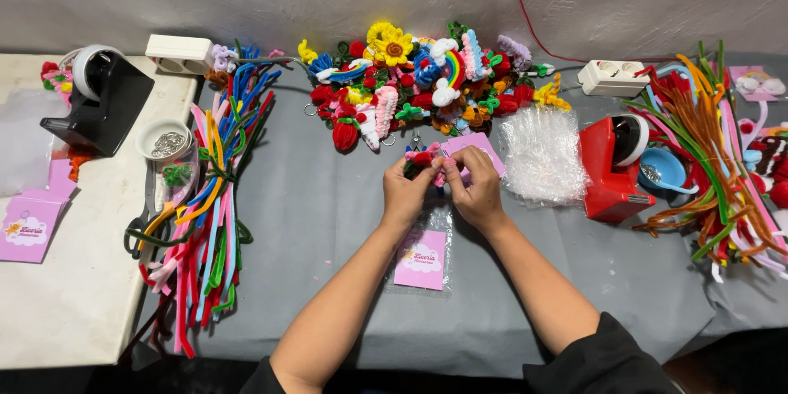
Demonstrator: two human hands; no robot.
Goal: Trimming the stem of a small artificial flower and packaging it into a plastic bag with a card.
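Both hands — left hand; right hand — pinch a pipe-cleaner charm

Left hand and right hand pinch a red-and-pink fuzzy charm, with a pink card right behind it and another pink card in clear wrap below. Grey tablecloth; multicolour charm pile above the grip. Right: red tape dispenser; far left: black tape dispenser.
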